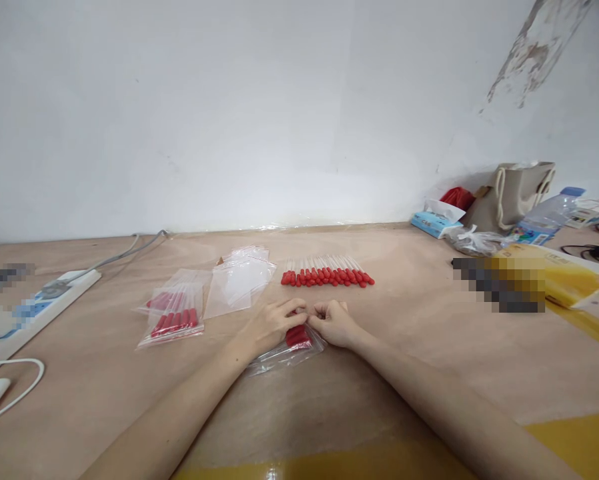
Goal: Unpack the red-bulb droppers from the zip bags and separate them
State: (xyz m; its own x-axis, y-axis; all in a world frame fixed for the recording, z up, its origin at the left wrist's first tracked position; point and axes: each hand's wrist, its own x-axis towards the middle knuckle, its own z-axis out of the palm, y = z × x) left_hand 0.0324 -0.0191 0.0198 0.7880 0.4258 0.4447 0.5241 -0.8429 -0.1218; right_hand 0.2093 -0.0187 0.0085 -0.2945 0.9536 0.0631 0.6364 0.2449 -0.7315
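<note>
Plastic bag (274,361) with red pieces (298,338) lies dead centre, under the hands. Left hand (274,325): fingers together, curled over its far end; right hand (335,325): fingers bunched at 1 o'clock. Exact pinch hidden, can't tell. Step looks like working that end; next move likely needs both fingertips there. Hands block the view. Filled bag (174,319) at 10, flat bags (237,287) at 11, red-tipped sticks (328,276) at 1, yellow packet (574,277) at 2.
</note>
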